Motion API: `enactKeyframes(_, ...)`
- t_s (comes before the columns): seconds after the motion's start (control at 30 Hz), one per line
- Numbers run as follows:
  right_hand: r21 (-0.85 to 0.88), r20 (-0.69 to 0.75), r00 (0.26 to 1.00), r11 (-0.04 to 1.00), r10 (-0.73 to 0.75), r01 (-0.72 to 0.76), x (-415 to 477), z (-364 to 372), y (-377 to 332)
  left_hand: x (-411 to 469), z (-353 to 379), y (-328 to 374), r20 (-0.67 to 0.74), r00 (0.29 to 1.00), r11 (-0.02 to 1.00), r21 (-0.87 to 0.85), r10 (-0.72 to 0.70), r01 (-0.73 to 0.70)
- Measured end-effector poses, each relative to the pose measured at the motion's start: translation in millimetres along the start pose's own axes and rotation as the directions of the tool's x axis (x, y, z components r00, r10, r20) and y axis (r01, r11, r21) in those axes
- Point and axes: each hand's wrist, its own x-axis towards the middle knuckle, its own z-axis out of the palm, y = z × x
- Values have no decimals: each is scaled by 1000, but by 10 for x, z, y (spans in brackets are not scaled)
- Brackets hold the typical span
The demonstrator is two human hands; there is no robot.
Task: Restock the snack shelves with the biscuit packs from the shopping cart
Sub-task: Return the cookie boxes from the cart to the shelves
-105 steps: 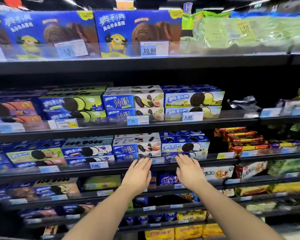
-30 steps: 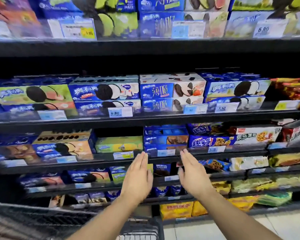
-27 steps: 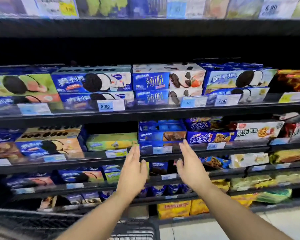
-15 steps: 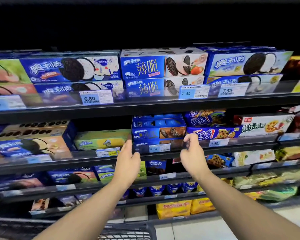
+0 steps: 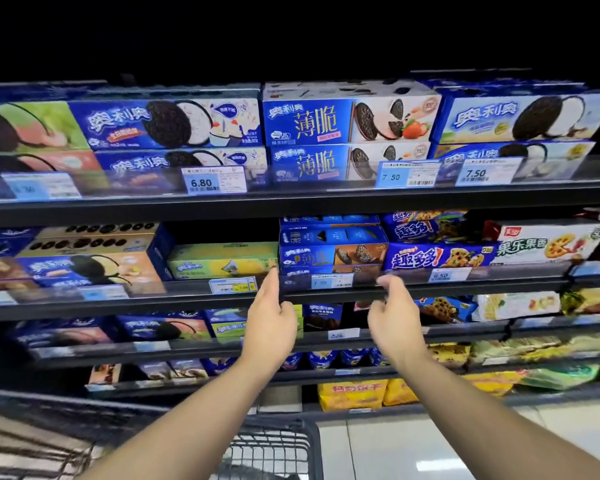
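The blue box stack (image 5: 331, 252) is noted crosswise just beyond empty fingers (image 5: 273, 284): left hand (image 5: 271, 318) nearer, straight; right hand (image 5: 394, 320) loosely curled.

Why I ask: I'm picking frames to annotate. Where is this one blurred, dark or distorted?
Head view: the top band above the upper shelf is nearly black; fingers of the right hand are motion-smeared, the left hand crisper; the shopping cart at lower left is streaked with blur; the 6.80 price tag reads clearly; the wide lens bows the shelf edges; glare streaks the floor.
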Motion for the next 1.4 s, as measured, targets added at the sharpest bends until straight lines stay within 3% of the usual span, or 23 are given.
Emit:
enactKeyframes(0.1, -75, 172, 985, 997, -23, 36, -237, 158, -123, -124, -156, 11, 36, 999, 998, 59, -17, 14)
enactKeyframes(0.27, -142, 385, 906, 958, -177, 248, -363, 651, -606, -128, -645, -98, 11, 997, 984, 161, -82, 79)
enactKeyframes(0.53, -65, 478, 827, 927, -296, 369, -653, 1820, -1274, -83, -1850, -893, -180, 958, 958, 141, -223, 249)
enactKeyframes(0.73, -10, 318, 915, 964, -247, 264, -903, 2680, -1625, 79, -2636, -1541, -307, 906, 950, 15, -291, 311)
enactKeyframes(0.87, -20, 140, 965, 974, -222, 227, -1038, 3031, -1779, 227, -2917, -1802, -279, 937, 972, 38, -212, 231)
enactKeyframes(1.0, -49, 130, 983, 990, -127, 134, -1055, 3200, -1804, 258, -3022, -1977, -164, 977, 982, 110, -133, 152)
enactKeyframes(1.17, -169, 116, 985, 975, -125, 144, -1099, 3266, -1836, 234, -3090, -2049, -77, 997, 979, 201, -26, 41)
enactKeyframes(1.4, -270, 83, 984, 947, -157, 174, -1115, 3289, -1949, 328, -3201, -2000, -65, 994, 986, 139, -85, 94)
